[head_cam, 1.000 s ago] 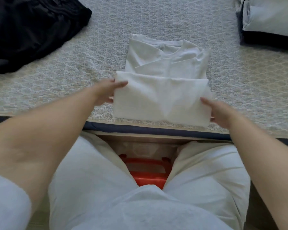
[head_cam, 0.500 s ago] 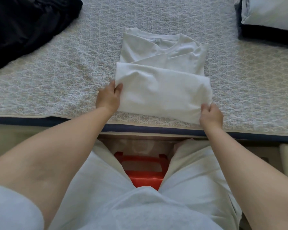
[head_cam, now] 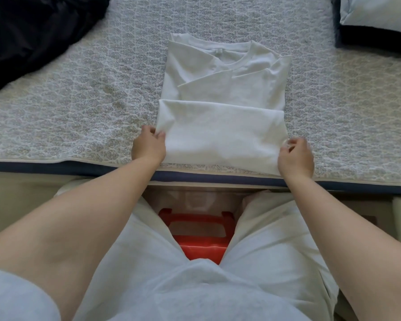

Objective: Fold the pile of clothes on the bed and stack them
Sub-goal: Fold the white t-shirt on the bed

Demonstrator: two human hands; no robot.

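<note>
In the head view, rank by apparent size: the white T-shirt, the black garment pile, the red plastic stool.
1. White folded cotton T-shirt
2. Black crumpled garment pile, cut off by the frame, so the ranking is unsure
3. Red plastic stool, mostly hidden by legs

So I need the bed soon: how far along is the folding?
Done: a stack of folded clothes sits at the far right corner. In hand: the white T-shirt has its sleeves tucked in and its bottom part folded up; the left hand and right hand pinch its near corners. Left: finishing and stacking it, then folding the dark garment lying unfolded at far left.
</note>
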